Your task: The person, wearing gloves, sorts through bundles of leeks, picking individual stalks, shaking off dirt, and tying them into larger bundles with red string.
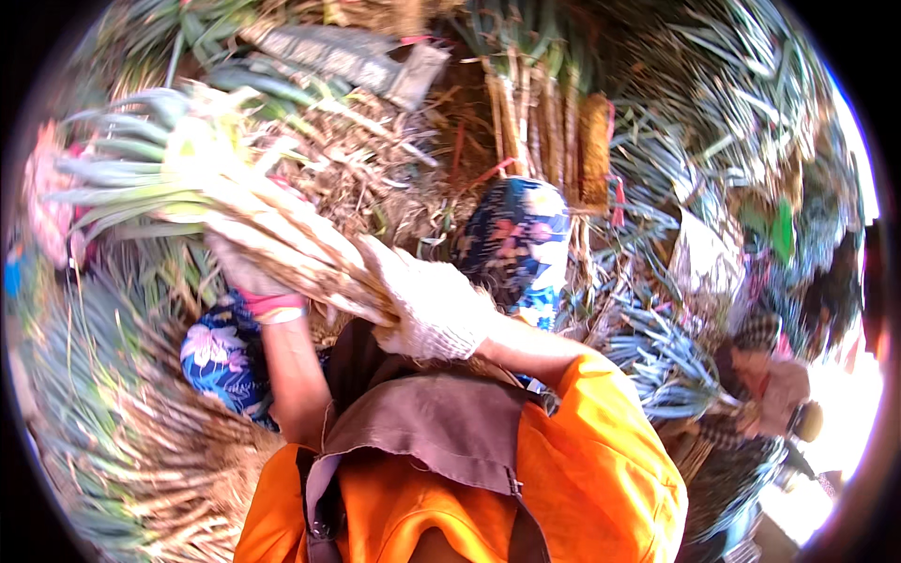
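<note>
Right hand (427, 305), in a white knit glove, is closed around the bare lower end of a bundle of stalks (300, 239); left hand (249, 272) is under the middle of the bundle, its fingers hidden, so cannot tell whether they close on it. Bundle lies slantwise in front of the body, leaves to the upper left, butts in the right palm. Progress: this bundle is gathered, its butts fairly close together; no tie is visible around it, though glare and blur limit the reading. Pose: right forearm comes in from the right, elbow bent outward, wrist roughly in line; left forearm runs nearly straight up past the left knee (221, 352). Beyond the right knee (521, 239), a second group of stalks (535, 122) is lined up beside a wooden post (593, 155), with red string (497, 173) near its lower part; judged further along, whether tied cannot tell. Left: a large heap of leafy stalks (103, 328) lies loose, so much material appears to remain. Further right: more loose plants (662, 366) and a blurred co-worker (774, 389), whose own progress is unreadable.
</note>
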Available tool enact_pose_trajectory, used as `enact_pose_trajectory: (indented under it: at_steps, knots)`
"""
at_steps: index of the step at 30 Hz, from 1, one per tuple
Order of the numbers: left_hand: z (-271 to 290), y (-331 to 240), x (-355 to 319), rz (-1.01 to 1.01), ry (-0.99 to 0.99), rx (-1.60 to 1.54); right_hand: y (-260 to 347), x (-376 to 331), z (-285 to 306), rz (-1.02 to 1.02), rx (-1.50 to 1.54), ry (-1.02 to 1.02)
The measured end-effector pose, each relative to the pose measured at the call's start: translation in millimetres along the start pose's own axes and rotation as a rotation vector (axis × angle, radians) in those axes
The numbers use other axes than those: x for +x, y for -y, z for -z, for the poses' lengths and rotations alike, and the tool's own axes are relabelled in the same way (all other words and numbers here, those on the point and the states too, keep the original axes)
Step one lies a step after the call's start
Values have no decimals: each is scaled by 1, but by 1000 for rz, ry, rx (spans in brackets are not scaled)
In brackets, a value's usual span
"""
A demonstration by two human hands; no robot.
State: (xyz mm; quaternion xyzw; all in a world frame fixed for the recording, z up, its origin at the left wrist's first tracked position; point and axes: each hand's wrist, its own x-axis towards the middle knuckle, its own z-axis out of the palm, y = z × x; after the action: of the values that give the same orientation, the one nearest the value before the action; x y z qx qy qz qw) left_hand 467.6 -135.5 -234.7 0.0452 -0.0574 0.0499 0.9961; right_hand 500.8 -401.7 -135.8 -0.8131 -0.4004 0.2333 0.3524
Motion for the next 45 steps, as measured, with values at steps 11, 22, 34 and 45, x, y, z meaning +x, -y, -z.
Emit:
enact_pose_trajectory:
  at_steps: [11,22,34,45]
  knots:
    - [-135,167,315,-74,295,1087,-110,67,185,172,354,-734]
    - [141,139,223,670,-718,871,-458,42,67,-1090,-233,-481]
    - [-23,-45,105,114,-863,1145,-421,50,111,-1016,-651,-449]
    - [-76,-110,86,-319,-633,745,-250,284,8,-242,-245,388]
